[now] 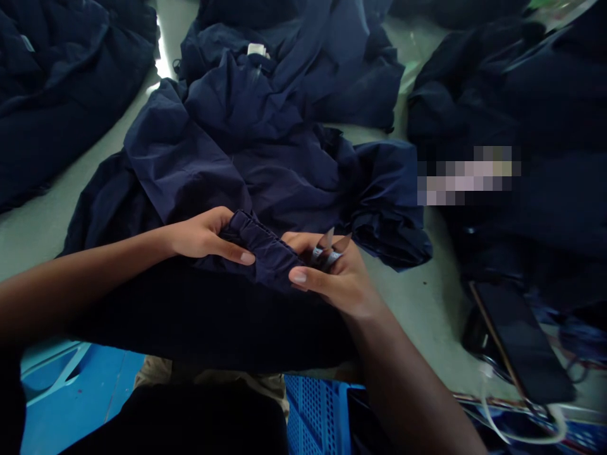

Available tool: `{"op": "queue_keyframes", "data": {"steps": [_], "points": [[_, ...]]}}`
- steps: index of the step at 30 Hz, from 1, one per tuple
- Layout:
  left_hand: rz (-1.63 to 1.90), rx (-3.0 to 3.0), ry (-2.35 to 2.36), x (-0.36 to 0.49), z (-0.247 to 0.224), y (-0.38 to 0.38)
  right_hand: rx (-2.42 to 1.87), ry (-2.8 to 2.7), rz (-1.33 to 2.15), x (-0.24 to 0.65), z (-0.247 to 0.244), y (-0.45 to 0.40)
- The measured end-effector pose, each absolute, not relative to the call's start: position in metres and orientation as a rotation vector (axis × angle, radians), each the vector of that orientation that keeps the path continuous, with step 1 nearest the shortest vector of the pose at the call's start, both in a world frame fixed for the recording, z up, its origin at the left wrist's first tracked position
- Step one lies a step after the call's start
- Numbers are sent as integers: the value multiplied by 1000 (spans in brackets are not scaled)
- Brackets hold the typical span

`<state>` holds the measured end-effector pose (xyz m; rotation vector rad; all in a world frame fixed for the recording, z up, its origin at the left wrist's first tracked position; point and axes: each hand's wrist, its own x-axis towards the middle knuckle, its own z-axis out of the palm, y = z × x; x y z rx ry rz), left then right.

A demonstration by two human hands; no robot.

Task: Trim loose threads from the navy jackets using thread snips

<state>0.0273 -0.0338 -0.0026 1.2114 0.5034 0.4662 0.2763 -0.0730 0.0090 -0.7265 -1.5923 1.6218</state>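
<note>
A navy blue garment lies bunched on the table, its near part hanging over the front edge. My left hand pinches a gathered, elastic-looking edge of it, thumb on top. Just to the right, my right hand grips the same edge between thumb and fingers. Tucked in my right hand is a small pair of thread snips, its two pointed blades sticking up past the fingers and apart from each other. The fingertips under the cloth are hidden on both hands.
More navy garments lie at the far left, the back and the right. A phone leans at the table's right front, with a white cable below. A blue plastic crate stands underneath.
</note>
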Motion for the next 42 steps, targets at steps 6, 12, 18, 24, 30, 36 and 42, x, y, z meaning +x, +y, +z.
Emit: {"op": "queue_keyframes", "data": {"steps": [6, 12, 18, 24, 30, 36, 42], "points": [[415, 1248, 463, 25, 2, -33, -757, -1579, 1667, 275, 14, -81], [357, 1298, 467, 23, 4, -32, -779, -1626, 1635, 273, 17, -85], [350, 1332, 482, 23, 4, -32, -801, -1633, 1621, 275, 15, -87], [350, 1323, 484, 23, 5, -33, -786, -1575, 1634, 273, 10, -86], [341, 1314, 466, 25, 6, -32, -735, -1515, 1639, 271, 7, -86], [316, 1304, 471, 22, 5, -30, -742, -1493, 1672, 272, 5, -86], [360, 1284, 591, 24, 6, -41, -860, -1559, 1585, 274, 11, -84]]}}
